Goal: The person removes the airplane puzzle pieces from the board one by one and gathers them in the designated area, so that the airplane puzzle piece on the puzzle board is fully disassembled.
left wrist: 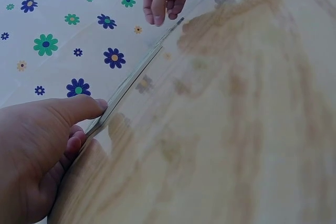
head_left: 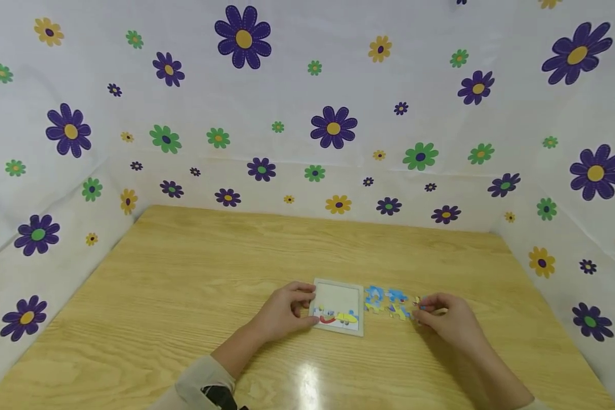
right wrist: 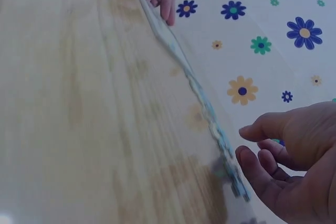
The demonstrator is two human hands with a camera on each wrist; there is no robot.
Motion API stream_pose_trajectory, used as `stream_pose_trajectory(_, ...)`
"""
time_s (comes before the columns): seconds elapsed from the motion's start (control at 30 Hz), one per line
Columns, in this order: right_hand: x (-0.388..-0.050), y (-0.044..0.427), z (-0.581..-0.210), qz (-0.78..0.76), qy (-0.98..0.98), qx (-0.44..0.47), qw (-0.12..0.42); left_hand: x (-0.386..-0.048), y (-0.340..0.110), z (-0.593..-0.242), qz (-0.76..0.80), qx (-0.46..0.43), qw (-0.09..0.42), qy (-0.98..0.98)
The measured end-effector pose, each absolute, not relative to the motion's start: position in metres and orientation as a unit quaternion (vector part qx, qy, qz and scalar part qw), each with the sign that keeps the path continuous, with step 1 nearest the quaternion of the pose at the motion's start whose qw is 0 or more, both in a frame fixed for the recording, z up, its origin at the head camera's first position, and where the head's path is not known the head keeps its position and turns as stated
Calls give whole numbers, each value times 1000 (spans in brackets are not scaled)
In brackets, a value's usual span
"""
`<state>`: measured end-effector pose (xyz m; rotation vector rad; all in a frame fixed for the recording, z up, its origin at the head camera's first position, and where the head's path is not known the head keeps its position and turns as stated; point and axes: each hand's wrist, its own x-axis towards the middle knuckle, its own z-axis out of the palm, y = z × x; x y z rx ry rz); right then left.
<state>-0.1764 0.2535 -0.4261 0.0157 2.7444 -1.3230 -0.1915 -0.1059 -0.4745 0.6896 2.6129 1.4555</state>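
Observation:
A square puzzle tray (head_left: 361, 302) with a pale rim lies on the table. Its lower part bears a strip of fitted picture, yellow and red. My left hand (head_left: 282, 310) holds the tray's left edge, with the thumb (left wrist: 86, 109) along the near side in the left wrist view. Right of the tray lie several loose jigsaw pieces, among them a blue one (head_left: 374, 294) and a yellow one (head_left: 400, 311). My right hand (head_left: 451, 319) is over the rightmost pieces. In the right wrist view its thumb (right wrist: 265, 126) and forefinger stand slightly apart, nothing visible between them.
The wooden table (head_left: 210, 256) meets a flower-printed cloth (head_left: 287, 85) at the back and both sides. Loose pieces sit close against the tray's right rim. A bright light reflection shows on the near part of the tabletop.

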Motion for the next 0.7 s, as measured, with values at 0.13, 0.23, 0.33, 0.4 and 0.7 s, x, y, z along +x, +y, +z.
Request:
stream_pose_trajectory(0.13, -178, 237, -423, -482, 874, -18, 63, -191, -107, -475, 477, 228, 39, 848)
stream_pose_trajectory(0.23, -180, 219, -419, -507, 856, -36, 97, -191, -108, -475, 475, 224, 39, 850)
stream_pose_trajectory(0.33, -181, 200, -417, -530, 836, -65, 130, -192, -109, -475, 473, 218, 37, 853)
stream_pose_trajectory(0.4, -182, 188, -417, -537, 827, -82, 141, -193, -109, -476, 473, 220, 37, 853)
stream_pose_trajectory(0.7, -185, 148, -423, -545, 805, -149, 181, -193, -106, -478, 474, 229, 39, 849)
